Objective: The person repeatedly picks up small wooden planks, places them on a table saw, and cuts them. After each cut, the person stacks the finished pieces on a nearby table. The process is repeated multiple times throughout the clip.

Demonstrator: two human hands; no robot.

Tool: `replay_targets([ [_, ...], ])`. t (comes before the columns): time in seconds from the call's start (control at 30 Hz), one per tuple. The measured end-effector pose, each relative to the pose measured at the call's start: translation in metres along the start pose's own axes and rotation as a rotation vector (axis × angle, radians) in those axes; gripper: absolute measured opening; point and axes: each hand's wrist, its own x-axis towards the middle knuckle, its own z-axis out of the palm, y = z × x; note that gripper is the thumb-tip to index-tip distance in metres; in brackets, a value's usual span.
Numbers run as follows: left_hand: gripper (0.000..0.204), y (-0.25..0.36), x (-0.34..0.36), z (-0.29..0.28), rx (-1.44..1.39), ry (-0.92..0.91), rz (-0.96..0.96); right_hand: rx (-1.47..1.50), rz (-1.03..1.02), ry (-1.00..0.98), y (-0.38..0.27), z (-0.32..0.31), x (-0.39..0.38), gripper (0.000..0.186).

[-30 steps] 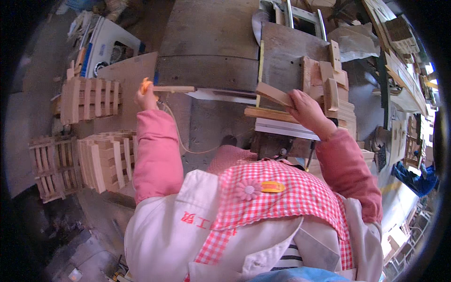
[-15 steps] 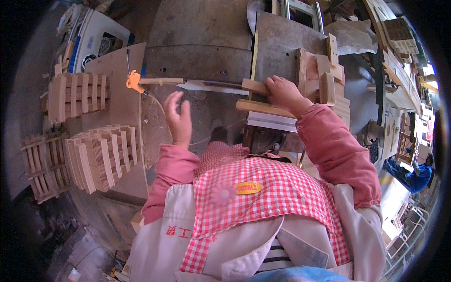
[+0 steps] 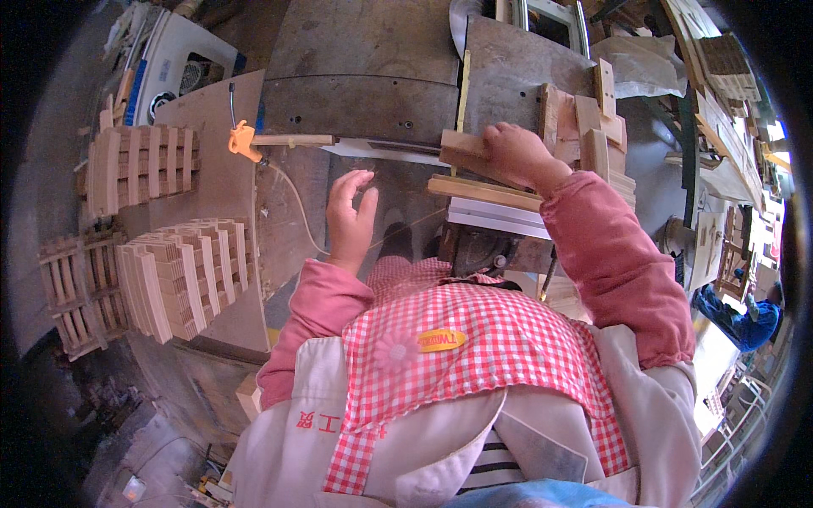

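Observation:
My right hand [image 3: 518,154] is closed around a short wooden block [image 3: 464,147], its fingers bent over the block's right end. The block lies over the metal machine table [image 3: 364,106], tilted slightly down to the right. Just nearer to me runs a wooden strip [image 3: 483,191] along a pale metal rail [image 3: 495,214]. My left hand [image 3: 351,218] is held left of the block, thumb and fingers apart, with nothing in it. Part of a round saw blade [image 3: 458,27] shows at the far edge of the table.
An orange air blow gun [image 3: 243,140] with a hose rests at the left beside a wooden strip [image 3: 292,140]. Slatted stacks of wood pieces [image 3: 182,279] stand further left. Several wooden blocks [image 3: 593,127] lie right of my right hand. A person in blue [image 3: 745,320] is far right.
My left hand has moved right, toward the block. My right hand has shifted slightly, and the block in it has turned so its right end dips toward me.

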Motion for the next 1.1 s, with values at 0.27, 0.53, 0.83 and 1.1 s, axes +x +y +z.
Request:
replay_targets([
  [0.27,0.023,0.007,0.001,0.007,-0.052,-0.049,-0.023,0.008,-0.014,0.072,0.012,-0.014,0.006,0.018],
  [0.53,0.022,0.007,0.004,0.009,-0.091,-0.061,-0.07,-0.003,-0.055,0.03,0.012,-0.006,0.006,0.017],
  [0.83,0.021,0.006,0.008,0.01,-0.07,-0.074,-0.046,-0.018,-0.037,0.084,0.028,-0.014,0.025,0.022],
  [1.1,0.021,0.009,0.012,0.01,-0.015,-0.116,-0.039,-0.084,0.0,0.083,0.038,-0.021,0.035,0.022],
])
